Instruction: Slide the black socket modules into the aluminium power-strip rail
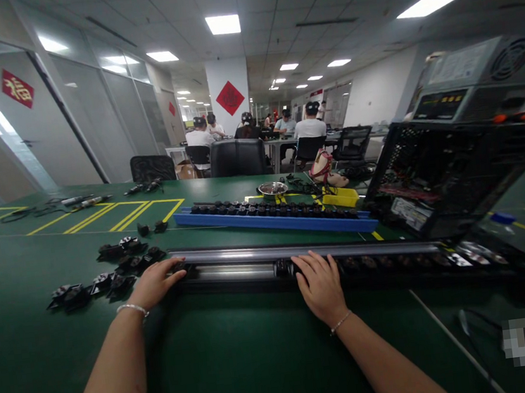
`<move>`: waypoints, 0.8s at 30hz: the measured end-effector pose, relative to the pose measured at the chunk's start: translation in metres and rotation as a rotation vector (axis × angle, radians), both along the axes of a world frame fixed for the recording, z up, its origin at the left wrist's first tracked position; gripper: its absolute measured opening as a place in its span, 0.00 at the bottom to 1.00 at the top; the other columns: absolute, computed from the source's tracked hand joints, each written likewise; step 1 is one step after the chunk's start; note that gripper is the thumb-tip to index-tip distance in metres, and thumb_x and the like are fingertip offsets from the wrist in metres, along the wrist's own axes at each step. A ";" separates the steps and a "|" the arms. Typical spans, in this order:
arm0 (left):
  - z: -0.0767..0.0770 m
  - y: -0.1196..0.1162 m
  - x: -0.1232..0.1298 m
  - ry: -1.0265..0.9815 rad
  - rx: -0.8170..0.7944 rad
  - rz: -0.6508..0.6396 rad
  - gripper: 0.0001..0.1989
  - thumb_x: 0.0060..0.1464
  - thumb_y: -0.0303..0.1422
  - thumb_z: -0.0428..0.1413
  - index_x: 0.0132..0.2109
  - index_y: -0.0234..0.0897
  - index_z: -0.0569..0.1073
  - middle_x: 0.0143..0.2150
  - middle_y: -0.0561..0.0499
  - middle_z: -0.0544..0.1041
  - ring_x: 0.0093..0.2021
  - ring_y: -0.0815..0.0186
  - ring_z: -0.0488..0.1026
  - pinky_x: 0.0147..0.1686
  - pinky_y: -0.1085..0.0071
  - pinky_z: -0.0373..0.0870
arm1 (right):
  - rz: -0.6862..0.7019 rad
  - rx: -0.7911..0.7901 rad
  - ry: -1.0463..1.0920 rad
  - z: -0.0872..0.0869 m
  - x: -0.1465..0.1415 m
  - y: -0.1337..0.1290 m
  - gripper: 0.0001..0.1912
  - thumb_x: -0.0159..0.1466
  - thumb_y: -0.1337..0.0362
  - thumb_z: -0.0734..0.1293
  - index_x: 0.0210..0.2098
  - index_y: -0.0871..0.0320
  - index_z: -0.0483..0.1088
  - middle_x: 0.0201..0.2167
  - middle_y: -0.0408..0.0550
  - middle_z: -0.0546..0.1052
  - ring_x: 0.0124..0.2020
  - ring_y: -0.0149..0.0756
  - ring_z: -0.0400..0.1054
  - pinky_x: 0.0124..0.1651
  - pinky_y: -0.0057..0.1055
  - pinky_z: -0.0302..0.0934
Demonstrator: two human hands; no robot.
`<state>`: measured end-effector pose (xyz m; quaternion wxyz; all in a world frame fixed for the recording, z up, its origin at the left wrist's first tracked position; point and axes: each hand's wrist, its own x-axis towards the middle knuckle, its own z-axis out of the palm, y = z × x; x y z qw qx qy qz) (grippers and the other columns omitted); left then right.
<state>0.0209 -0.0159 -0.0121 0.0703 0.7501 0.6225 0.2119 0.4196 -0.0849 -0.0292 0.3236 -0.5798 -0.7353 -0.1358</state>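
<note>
A long dark tray with shiny metal rails (238, 272) lies across the green table. At its left end, my left hand (156, 283) has its fingers closed on a small black part (187, 271). My right hand (319, 282) rests on the tray near the middle, fingers spread over black parts; what lies beneath the palm is hidden. More black parts (371, 263) fill the tray to the right of that hand. Loose black parts (105, 281) lie in clusters to the left of my left hand.
Behind the tray stands a blue channel (275, 220) of black parts. A metal bowl (273, 189) and a yellow bin (340, 198) are farther back. An open computer case (432, 175) stands at right. A thin rod (446, 330) lies front right. People sit at far tables.
</note>
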 end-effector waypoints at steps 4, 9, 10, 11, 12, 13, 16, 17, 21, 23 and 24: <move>0.003 -0.002 -0.001 0.005 -0.017 0.039 0.32 0.46 0.54 0.45 0.51 0.38 0.70 0.51 0.45 0.73 0.50 0.57 0.69 0.52 0.64 0.62 | 0.002 0.004 -0.003 -0.001 0.000 0.001 0.17 0.63 0.63 0.56 0.51 0.51 0.65 0.48 0.45 0.71 0.55 0.38 0.56 0.61 0.44 0.34; 0.005 -0.002 -0.002 -0.006 -0.048 0.030 0.33 0.46 0.53 0.45 0.52 0.35 0.68 0.53 0.44 0.71 0.52 0.57 0.67 0.53 0.64 0.62 | 0.001 0.013 -0.011 -0.001 0.001 0.001 0.17 0.63 0.63 0.56 0.51 0.51 0.65 0.47 0.45 0.71 0.55 0.38 0.56 0.61 0.43 0.34; 0.006 -0.002 -0.001 -0.011 -0.055 0.028 0.33 0.47 0.53 0.45 0.52 0.35 0.68 0.53 0.43 0.71 0.53 0.57 0.67 0.53 0.64 0.62 | 0.000 0.013 -0.013 -0.001 0.001 0.001 0.17 0.63 0.63 0.56 0.51 0.51 0.65 0.47 0.45 0.71 0.55 0.38 0.57 0.61 0.43 0.34; 0.006 -0.003 -0.001 -0.016 -0.059 0.030 0.33 0.47 0.53 0.44 0.53 0.34 0.68 0.54 0.43 0.70 0.53 0.57 0.67 0.53 0.64 0.61 | 0.000 0.015 -0.016 -0.001 0.001 0.001 0.17 0.63 0.63 0.56 0.51 0.51 0.65 0.47 0.45 0.71 0.55 0.38 0.57 0.61 0.43 0.35; 0.007 -0.003 -0.001 -0.019 -0.062 0.034 0.33 0.47 0.53 0.44 0.53 0.35 0.68 0.54 0.43 0.70 0.53 0.57 0.66 0.54 0.65 0.61 | 0.000 0.017 -0.018 -0.001 0.001 0.001 0.18 0.63 0.63 0.56 0.51 0.51 0.65 0.47 0.45 0.71 0.55 0.38 0.57 0.61 0.43 0.35; 0.008 -0.004 -0.001 -0.022 -0.065 0.037 0.33 0.47 0.53 0.44 0.53 0.35 0.68 0.55 0.43 0.70 0.54 0.57 0.66 0.54 0.65 0.60 | 0.000 0.019 -0.020 -0.002 0.001 0.001 0.18 0.63 0.63 0.56 0.51 0.51 0.65 0.47 0.45 0.71 0.55 0.38 0.57 0.61 0.43 0.35; 0.011 -0.005 -0.002 -0.027 -0.074 0.028 0.34 0.46 0.53 0.44 0.53 0.34 0.67 0.55 0.43 0.69 0.54 0.56 0.65 0.56 0.64 0.59 | 0.002 0.020 -0.018 -0.003 0.002 0.002 0.18 0.63 0.63 0.56 0.51 0.52 0.65 0.48 0.45 0.71 0.55 0.38 0.56 0.61 0.44 0.35; 0.011 -0.004 -0.003 -0.028 -0.079 0.021 0.34 0.46 0.54 0.44 0.53 0.34 0.67 0.55 0.42 0.69 0.55 0.56 0.65 0.56 0.64 0.59 | 0.003 0.019 -0.017 -0.003 0.002 0.002 0.18 0.63 0.63 0.56 0.51 0.51 0.65 0.48 0.45 0.71 0.55 0.38 0.56 0.61 0.44 0.35; 0.012 -0.001 -0.007 -0.007 -0.097 0.017 0.34 0.46 0.54 0.44 0.52 0.34 0.68 0.55 0.42 0.69 0.55 0.55 0.65 0.55 0.63 0.59 | 0.005 0.020 -0.017 -0.003 0.002 0.002 0.18 0.63 0.63 0.56 0.51 0.52 0.65 0.48 0.45 0.71 0.56 0.38 0.56 0.61 0.44 0.35; 0.011 0.000 -0.011 0.011 -0.102 0.020 0.34 0.46 0.54 0.45 0.52 0.35 0.68 0.54 0.42 0.70 0.54 0.55 0.65 0.55 0.63 0.59 | 0.004 0.024 -0.021 -0.003 0.002 0.001 0.18 0.63 0.63 0.56 0.51 0.52 0.65 0.48 0.45 0.71 0.55 0.38 0.56 0.61 0.44 0.36; 0.011 0.001 -0.013 0.019 -0.103 0.022 0.34 0.46 0.54 0.45 0.52 0.35 0.68 0.54 0.42 0.70 0.54 0.55 0.65 0.55 0.63 0.59 | 0.002 0.027 -0.024 -0.003 0.002 0.001 0.18 0.63 0.63 0.56 0.51 0.52 0.65 0.48 0.45 0.71 0.55 0.38 0.56 0.61 0.44 0.36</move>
